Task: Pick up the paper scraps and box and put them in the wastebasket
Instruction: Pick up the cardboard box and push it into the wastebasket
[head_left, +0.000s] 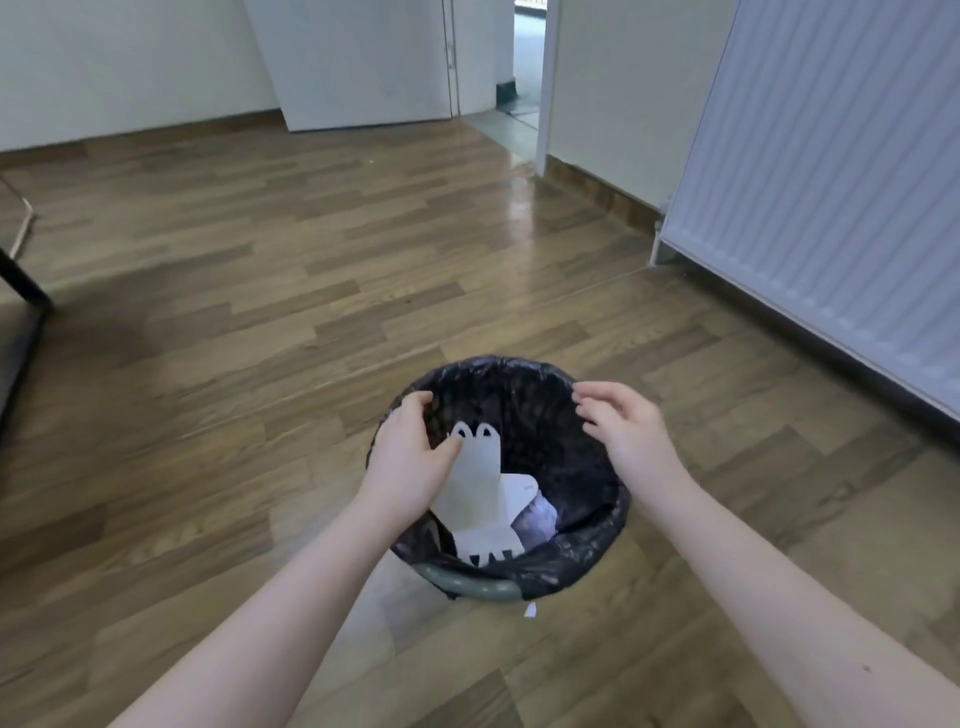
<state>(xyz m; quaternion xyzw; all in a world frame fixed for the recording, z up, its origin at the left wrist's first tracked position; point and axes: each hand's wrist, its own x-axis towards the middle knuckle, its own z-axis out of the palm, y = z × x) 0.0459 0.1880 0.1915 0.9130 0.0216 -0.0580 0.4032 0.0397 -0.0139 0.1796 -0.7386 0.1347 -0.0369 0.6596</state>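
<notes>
1. Wastebasket (470, 586): a round grey-green bin standing on the wooden floor (218, 291), lined with a black plastic bag (566, 467) folded over its rim.
2. Inside the wastebasket lies the box (475, 493), a flattened piece of white card with notched tabs at its upper end and slotted tabs at its lower end; it leans against the wastebasket's left inner wall.
3. Beside the box, toward the wastebasket's near right, sits a crumpled pale paper scrap (540, 522); a small white scrap (530, 610) lies on the floor just beside the near side of the wastebasket.
4. Left hand (408, 457) is over the left rim of the wastebasket, fingers loosely curled, thumb touching the upper edge of the box; whether it grips the card I cannot tell.
5. Right hand (623, 431) hovers over the right rim of the wastebasket, fingers spread and bent, holding nothing.
6. Beyond and left of the wastebasket the floor is bare; a white ribbed radiator (831, 197) runs along the wall to the right, well apart.
7. A dark furniture leg (23, 283) stands far left of the wastebasket, and a white door (363, 57) stands far beyond it.
</notes>
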